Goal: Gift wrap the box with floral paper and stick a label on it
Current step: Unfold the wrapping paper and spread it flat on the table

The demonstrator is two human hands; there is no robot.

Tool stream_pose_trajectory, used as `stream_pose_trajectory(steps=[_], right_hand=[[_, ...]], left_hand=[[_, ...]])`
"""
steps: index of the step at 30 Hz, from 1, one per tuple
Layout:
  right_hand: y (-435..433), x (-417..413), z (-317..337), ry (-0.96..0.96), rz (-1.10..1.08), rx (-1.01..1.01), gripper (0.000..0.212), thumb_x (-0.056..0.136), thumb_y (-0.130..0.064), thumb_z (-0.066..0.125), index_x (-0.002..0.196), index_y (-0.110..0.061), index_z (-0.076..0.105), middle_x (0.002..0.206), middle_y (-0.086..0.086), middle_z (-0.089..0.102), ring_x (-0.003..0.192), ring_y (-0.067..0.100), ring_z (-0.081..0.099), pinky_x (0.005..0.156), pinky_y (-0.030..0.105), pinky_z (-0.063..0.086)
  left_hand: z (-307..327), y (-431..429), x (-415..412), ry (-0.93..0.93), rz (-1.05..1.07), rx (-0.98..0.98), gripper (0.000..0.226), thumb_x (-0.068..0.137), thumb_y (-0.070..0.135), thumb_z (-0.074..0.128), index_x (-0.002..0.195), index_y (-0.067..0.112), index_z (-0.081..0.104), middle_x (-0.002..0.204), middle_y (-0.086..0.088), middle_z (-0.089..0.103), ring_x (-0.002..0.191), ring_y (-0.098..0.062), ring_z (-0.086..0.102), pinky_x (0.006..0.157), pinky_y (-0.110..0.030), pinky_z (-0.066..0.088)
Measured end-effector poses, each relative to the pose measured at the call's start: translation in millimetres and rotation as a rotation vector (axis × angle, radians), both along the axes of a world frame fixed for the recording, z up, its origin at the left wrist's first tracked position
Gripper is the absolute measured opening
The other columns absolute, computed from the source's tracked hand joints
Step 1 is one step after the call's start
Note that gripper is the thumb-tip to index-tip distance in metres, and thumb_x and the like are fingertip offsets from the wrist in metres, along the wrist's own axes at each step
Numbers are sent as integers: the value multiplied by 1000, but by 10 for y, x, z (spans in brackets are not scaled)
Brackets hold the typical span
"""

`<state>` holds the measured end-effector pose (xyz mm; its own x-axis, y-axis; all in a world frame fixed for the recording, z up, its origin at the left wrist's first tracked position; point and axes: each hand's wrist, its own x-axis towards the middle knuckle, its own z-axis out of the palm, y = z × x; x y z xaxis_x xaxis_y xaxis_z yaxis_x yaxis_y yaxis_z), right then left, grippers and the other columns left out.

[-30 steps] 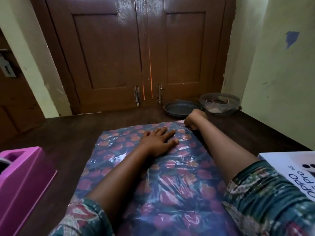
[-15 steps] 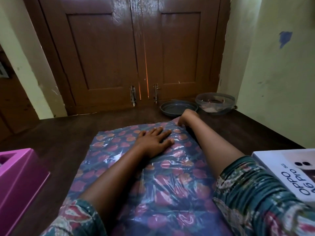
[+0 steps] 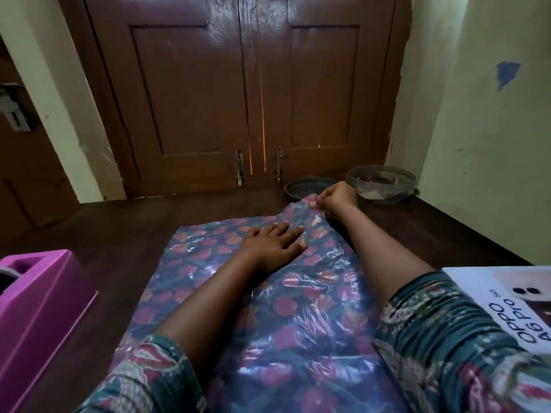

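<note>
A glossy floral paper (image 3: 208, 257), blue with pink and orange flowers, lies spread on the dark floor in front of me. My left hand (image 3: 272, 244) presses flat on it near its far end, fingers straight. My right hand (image 3: 335, 198) pinches the paper's far right corner and holds it lifted off the floor. A white phone box (image 3: 504, 305) with black lettering lies at the right edge, beside my right elbow.
A pink tape dispenser (image 3: 38, 311) stands on the floor at the left. By the brown double door (image 3: 253, 93) sit a dark round lid (image 3: 308, 187) and a clear bowl (image 3: 383, 184). A pale green wall (image 3: 489, 144) runs along the right.
My right hand has raised the paper's far right corner higher off the floor. My left hand stays pressed flat on the sheet.
</note>
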<state>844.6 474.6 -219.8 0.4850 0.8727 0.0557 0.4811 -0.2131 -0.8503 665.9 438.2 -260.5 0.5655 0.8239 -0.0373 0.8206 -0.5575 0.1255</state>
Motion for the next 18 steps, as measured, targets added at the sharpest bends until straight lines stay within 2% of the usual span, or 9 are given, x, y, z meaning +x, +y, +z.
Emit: stream_pose_trajectory(steps=[2, 4, 5, 7, 10, 11, 15, 17, 18], right_hand=[[-28, 70, 22, 60, -29, -70, 22, 77, -20, 75, 69, -9, 57, 80, 10, 66, 65, 19, 66, 61, 28, 58], [-139, 106, 131, 241, 53, -300, 20, 89, -17, 62, 77, -7, 49, 72, 8, 55, 43, 12, 57, 40, 19, 49], [-207, 108, 180, 293, 112, -412, 20, 92, -14, 56, 76, -6, 48, 69, 5, 49, 42, 9, 53, 36, 17, 46], [-290, 120, 221, 287, 196, -534, 21, 92, -10, 54, 72, -7, 49, 68, 3, 44, 55, 7, 47, 38, 15, 45], [-323, 120, 209, 299, 173, -487, 10, 89, -6, 58, 79, -7, 55, 72, 3, 51, 63, 9, 49, 39, 15, 45], [-315, 124, 176, 314, 167, -455, 13, 90, -4, 57, 77, -7, 54, 70, 3, 52, 63, 8, 49, 39, 13, 45], [-296, 144, 52, 410, 136, -359, 20, 89, 0, 56, 70, -4, 50, 51, 2, 59, 62, 7, 48, 38, 12, 43], [-278, 147, 23, 375, 102, -309, 14, 83, 1, 64, 74, -2, 54, 67, 6, 59, 62, 10, 53, 42, 14, 48], [-266, 163, -1, 301, 86, -281, 12, 79, -1, 70, 78, -2, 58, 73, 8, 60, 63, 12, 56, 48, 17, 52]], left_hand=[[-3, 0, 2, -3, -3, 1, 58, 93, 63, 17, 147, 43, 9, 158, 7, 5, 145, -16, 5, 114, -42, 5], [-6, -2, 6, -1, -6, 2, 58, 93, 63, 17, 147, 43, 8, 159, 7, 5, 145, -16, 5, 113, -42, 4], [-3, 1, 4, 1, -5, 2, 58, 93, 63, 17, 147, 43, 8, 158, 7, 6, 145, -16, 5, 113, -42, 4], [-1, -1, 7, 4, -2, 4, 58, 93, 63, 17, 147, 43, 9, 158, 7, 6, 145, -15, 5, 114, -42, 4], [0, -3, 1, 7, 0, 8, 58, 93, 63, 17, 147, 43, 8, 158, 7, 5, 145, -15, 4, 114, -42, 4], [-4, -4, -3, 5, 0, 10, 58, 93, 63, 17, 147, 43, 8, 158, 7, 5, 145, -15, 4, 114, -42, 3], [-6, -5, 0, 7, -4, 11, 57, 93, 62, 16, 147, 43, 8, 158, 7, 6, 145, -14, 5, 114, -42, 4], [-16, 9, 5, 9, -10, 12, 57, 94, 62, 15, 147, 43, 8, 158, 7, 5, 145, -15, 5, 114, -42, 4], [-26, 14, 9, 13, -10, 11, 57, 94, 61, 15, 147, 43, 8, 158, 7, 5, 145, -15, 5, 114, -43, 4]])
